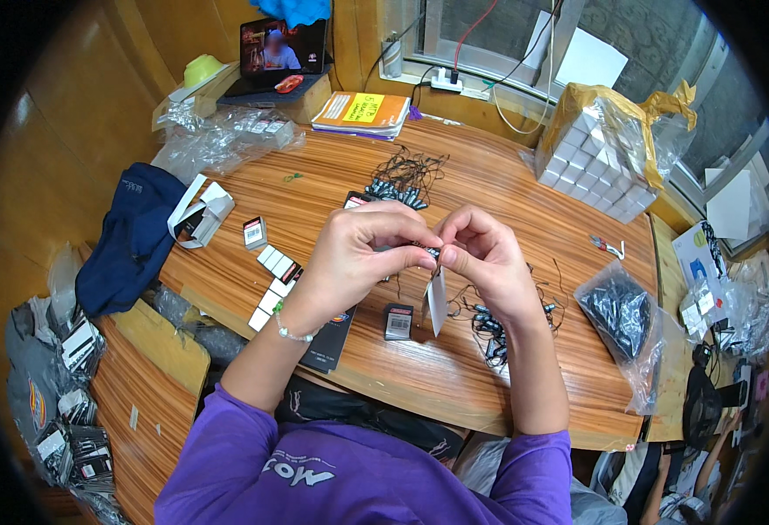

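Note:
Both hands are raised over the middle of the wooden table, fingertips meeting. My left hand (371, 241) pinches with thumb and forefinger near the top of a white hang tag (437, 302). My right hand (487, 258) pinches at the same spot; a small dark bit, perhaps its cord, shows between the fingertips. The tag hangs edge-on below them. Under it stands a stack of black-and-white tags (398, 322). Bundles of black cords (402, 188) lie beyond the hands, and more cords (492, 337) lie beneath my right forearm. A flat black card (327, 343) is partly hidden by my left wrist.
More tag stacks (255, 233) lie at the left, near a white strip-like packet (202, 214) and navy cloth (130, 236). Wrapped small white boxes (594, 162), snips (607, 246) and a clear bag of black items (616, 315) are at right. Booklets (361, 114) and a screen (284, 45) stand behind.

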A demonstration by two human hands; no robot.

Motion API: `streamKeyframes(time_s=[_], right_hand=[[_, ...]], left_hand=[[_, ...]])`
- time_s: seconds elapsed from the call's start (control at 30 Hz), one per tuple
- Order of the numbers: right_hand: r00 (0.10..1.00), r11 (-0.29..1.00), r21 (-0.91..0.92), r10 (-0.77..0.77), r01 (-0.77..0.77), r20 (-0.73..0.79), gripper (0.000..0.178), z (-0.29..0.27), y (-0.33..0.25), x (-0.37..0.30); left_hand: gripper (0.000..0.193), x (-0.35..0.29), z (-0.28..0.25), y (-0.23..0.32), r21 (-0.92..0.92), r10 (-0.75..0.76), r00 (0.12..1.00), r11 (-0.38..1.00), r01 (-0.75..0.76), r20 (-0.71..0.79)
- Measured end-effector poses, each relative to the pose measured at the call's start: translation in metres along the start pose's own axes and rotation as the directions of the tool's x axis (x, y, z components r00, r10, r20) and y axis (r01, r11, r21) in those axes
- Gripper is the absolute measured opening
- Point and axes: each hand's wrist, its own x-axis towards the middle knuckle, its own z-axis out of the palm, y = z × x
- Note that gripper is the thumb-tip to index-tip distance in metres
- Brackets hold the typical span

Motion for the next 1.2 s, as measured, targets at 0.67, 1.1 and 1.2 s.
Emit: streamKeyframes(time_s=[0.67, 1.1, 1.2], right_hand=[[0.936, 0.845, 0.425, -0.221, 0.323, -0.274, 0.029, 0.003, 0.029, 0.01], [0.901, 0.882, 0.344, -0.174, 0.322, -0.397, 0.023, -0.026, 0.028, 0.022], [0.881, 0.88, 0.306, -0.217, 0.363, -0.421, 0.023, -0.045, 0.02, 0.041]], left_hand=[[0.055, -0.009, 0.06, -0.058, -0.183, -0.026, 0.99, 0.983, 0.0, -0.141], [0.046, -0.013, 0.009, -0.069, 0.016, -0.152, 0.947, 0.988, 0.154, 0.282], [0.04, -0.012, -0.013, -0.089, 0.001, -0.228, 0.94, 0.972, 0.235, 0.253]])
